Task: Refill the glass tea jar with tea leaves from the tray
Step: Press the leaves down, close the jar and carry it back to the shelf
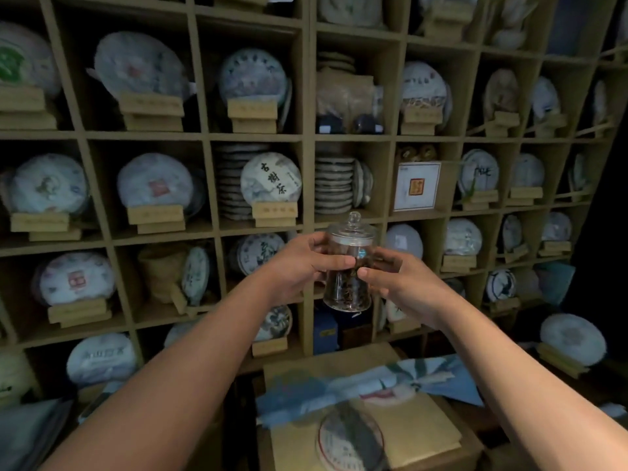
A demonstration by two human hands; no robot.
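The glass tea jar [350,266] is being held upright in mid-air in front of the shelving [307,185], at about the level of the lower compartments. The left hand [299,263] is wrapping the jar's left side, thumb lying across the front; the right hand [397,280] is pinching the right side — both grips are closed on the glass. The lid [353,229], knob up, is sitting on the mouth, with neither hand touching it. Dark tea leaves [350,287] are filling only the lower part. No tray is identifiable in view.

Risks, as judged: the smooth glass is giving little friction, so a loosened grip could drop it onto the wrapped tea cake [350,440] below. The unrestrained lid could slide off if the jar is tilted — a hand over the knob would prevent that.
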